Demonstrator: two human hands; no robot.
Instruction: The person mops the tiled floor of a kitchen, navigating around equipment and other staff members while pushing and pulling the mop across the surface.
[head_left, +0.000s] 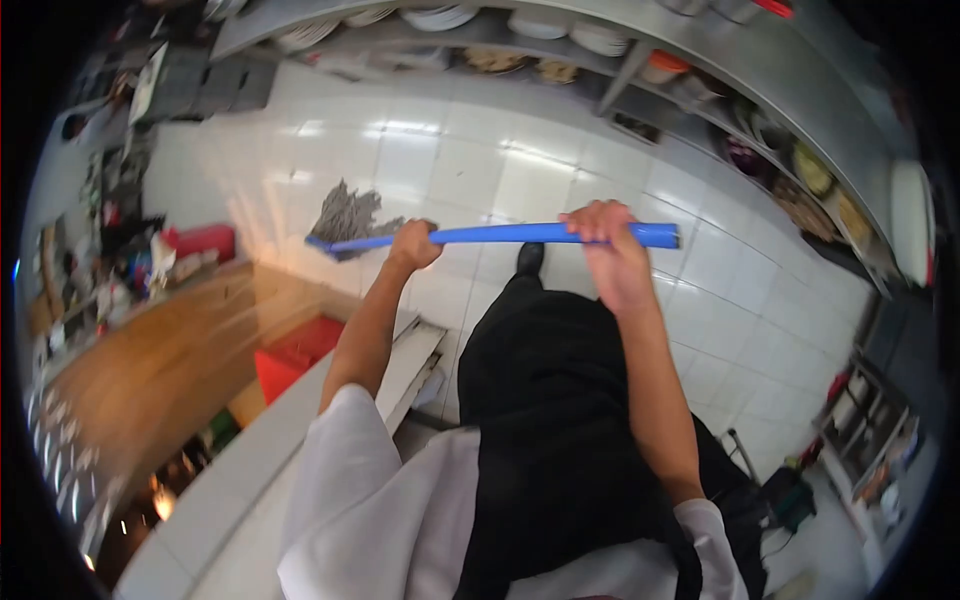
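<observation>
A mop with a blue handle point(505, 234) stretches across the middle of the head view. Its grey string head point(345, 215) lies on the white tiled floor at the left. My left hand point(414, 244) is closed round the handle on the side nearer the mop head. Close to the handle's free end, my right hand point(607, 238) wraps over it, with the fingers on top. The handle's tip sticks out to the right past that hand.
Metal shelving point(590, 60) with stacked plates and containers runs along the far side and right. A white-topped counter point(230, 500) stands at my left, with a red box point(297, 355) beyond it. A dark rack point(865, 425) is at the lower right. Glossy tiles point(530, 180) reflect light.
</observation>
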